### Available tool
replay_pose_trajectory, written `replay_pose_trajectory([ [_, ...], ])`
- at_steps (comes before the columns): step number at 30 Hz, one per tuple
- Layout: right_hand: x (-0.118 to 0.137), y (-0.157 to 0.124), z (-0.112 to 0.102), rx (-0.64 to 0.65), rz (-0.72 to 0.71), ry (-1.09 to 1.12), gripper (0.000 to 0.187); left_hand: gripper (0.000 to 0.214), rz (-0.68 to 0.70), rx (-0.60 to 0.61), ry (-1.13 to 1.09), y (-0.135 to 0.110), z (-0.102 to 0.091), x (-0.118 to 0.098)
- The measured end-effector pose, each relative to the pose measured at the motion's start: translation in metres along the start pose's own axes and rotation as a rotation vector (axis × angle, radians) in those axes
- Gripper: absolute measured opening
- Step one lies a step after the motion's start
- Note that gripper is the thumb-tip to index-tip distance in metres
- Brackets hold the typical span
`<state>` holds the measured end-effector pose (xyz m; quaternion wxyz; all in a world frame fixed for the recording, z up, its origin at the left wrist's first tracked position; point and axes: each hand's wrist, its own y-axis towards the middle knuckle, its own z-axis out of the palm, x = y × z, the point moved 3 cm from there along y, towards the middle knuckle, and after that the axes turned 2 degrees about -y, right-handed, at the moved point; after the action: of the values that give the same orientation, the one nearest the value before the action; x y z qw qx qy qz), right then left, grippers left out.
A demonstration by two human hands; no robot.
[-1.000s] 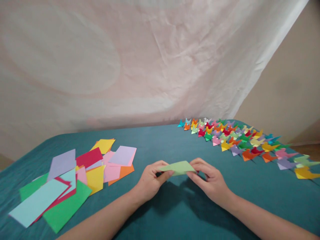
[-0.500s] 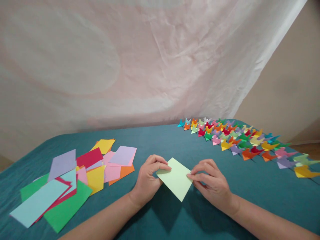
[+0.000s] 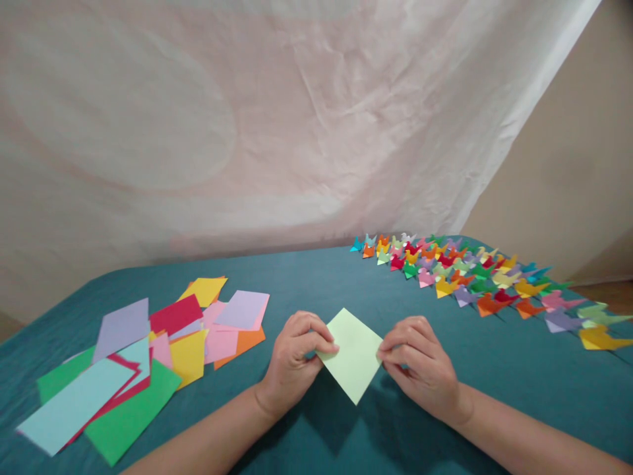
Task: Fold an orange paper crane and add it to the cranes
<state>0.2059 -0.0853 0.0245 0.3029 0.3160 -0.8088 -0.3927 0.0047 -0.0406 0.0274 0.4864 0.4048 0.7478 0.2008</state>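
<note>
A pale green square of origami paper (image 3: 352,356) is held up a little above the table, turned so that one corner points toward me. My left hand (image 3: 301,353) pinches its left corner between thumb and fingers. At the opposite corner, my right hand (image 3: 418,366) has its thumb and fingertips closed on the paper's edge. The sheet looks flat, with no crease that I can make out. Its shadow falls on the cloth below.
Loose coloured paper sheets (image 3: 188,349) lie overlapping on the left of the teal tablecloth (image 3: 297,277). On the right stand several rows of small folded paper birds (image 3: 459,274) in many colours. A pale curtain (image 3: 297,132) hangs behind the table.
The paper has turned slightly and its left corner has shifted right. My right hand's fingertips have moved a little outward to the right corner.
</note>
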Motion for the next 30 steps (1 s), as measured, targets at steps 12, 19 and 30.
replay_pose_trajectory([
  [12, 0.001, -0.001, 0.008, 0.127, -0.051, -0.065, 0.025, 0.014, 0.012, -0.012, 0.002, -0.002, -0.001, 0.0],
  [19, 0.006, -0.002, 0.009, 0.172, -0.099, -0.092, 0.024, 0.014, 0.022, 0.023, 0.014, 0.001, 0.002, -0.001],
  [30, -0.008, 0.001, 0.017, 0.249, 0.305, 0.233, 0.027, 0.024, -0.19, 0.169, -0.031, 0.002, 0.008, 0.006],
])
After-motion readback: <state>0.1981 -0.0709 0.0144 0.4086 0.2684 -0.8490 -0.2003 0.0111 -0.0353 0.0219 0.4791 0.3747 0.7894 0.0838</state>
